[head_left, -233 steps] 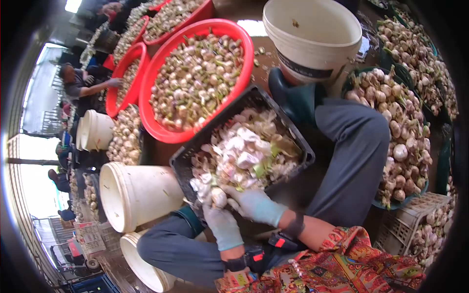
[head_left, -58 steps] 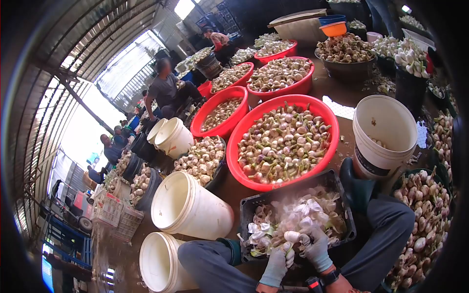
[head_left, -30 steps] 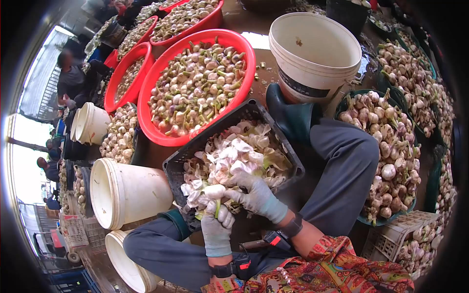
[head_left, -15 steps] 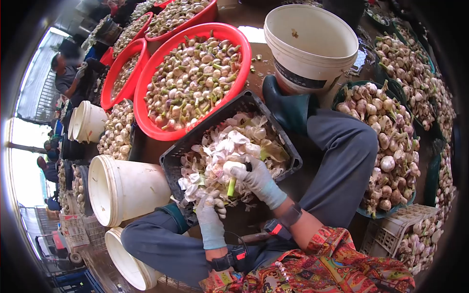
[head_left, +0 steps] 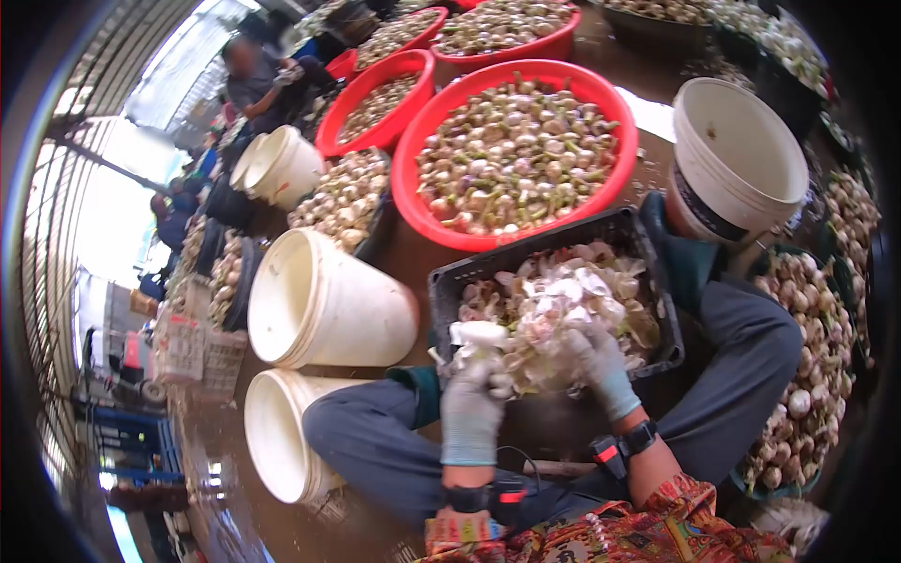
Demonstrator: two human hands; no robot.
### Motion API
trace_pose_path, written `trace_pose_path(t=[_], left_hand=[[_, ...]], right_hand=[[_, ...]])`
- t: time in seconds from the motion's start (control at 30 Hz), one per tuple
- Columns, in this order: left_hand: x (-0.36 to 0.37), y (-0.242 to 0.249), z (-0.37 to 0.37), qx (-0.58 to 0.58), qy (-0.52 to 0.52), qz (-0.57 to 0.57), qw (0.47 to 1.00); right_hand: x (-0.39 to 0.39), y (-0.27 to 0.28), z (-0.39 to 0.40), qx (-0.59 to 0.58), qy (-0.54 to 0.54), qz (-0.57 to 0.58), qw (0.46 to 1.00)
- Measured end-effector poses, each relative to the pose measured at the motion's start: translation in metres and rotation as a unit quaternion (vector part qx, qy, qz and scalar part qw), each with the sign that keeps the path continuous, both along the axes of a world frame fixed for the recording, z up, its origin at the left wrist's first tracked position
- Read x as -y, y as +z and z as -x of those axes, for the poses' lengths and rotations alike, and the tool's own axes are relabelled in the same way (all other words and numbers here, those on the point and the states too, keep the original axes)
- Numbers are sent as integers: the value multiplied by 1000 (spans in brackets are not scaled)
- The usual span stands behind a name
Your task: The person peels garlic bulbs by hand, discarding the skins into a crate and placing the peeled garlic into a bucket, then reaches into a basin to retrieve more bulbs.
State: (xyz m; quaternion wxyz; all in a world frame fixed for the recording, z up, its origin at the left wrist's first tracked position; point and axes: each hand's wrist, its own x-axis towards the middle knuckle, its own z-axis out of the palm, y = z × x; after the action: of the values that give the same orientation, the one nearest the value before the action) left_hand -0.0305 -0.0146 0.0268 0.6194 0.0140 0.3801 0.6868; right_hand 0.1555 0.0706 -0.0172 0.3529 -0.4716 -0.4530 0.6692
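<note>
My left hand (head_left: 474, 408), in a pale grey glove, is closed around a peeled white garlic bulb (head_left: 481, 333) at the left side of a black plastic crate (head_left: 554, 246). Loose papery garlic skins (head_left: 563, 300) are heaped in that crate. At the right part of the heap is my right hand (head_left: 603, 371), also gloved. Its fingers are bent in against the skins and partly hidden, so what they hold cannot be made out.
A red tub (head_left: 402, 178) of trimmed garlic stands beyond the crate. White buckets lie tipped at left (head_left: 366, 310) and lower left (head_left: 272, 441); another bucket (head_left: 694, 178) stands at right. Unpeeled garlic (head_left: 798, 375) is piled to my right. A seated person (head_left: 258, 89) is further back.
The garlic bulb has passed from my right hand to my left, and its green stem no longer shows. My hands have moved apart. The view has swung left, shifting everything rightward.
</note>
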Motion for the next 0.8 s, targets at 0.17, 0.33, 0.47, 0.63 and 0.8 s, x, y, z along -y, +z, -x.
trace_pose_path(t=[0.17,0.33,0.47,0.63,0.8], left_hand=[[-25,73,149,-76,161,-222,959],[-150,68,180,-302,186,-68,932],[-277,15,143,-543,-139,108,821],[-404,-129,182,-867,-331,16,372],[-428,-139,173,-838,-495,81,215]], right_hand=[[2,-15,7,3,-41,65,997],[0,-7,4,-49,30,122,991],[-3,-17,-2,6,118,73,990],[-16,-22,2,170,136,-78,973],[-40,-7,11,123,126,44,983]])
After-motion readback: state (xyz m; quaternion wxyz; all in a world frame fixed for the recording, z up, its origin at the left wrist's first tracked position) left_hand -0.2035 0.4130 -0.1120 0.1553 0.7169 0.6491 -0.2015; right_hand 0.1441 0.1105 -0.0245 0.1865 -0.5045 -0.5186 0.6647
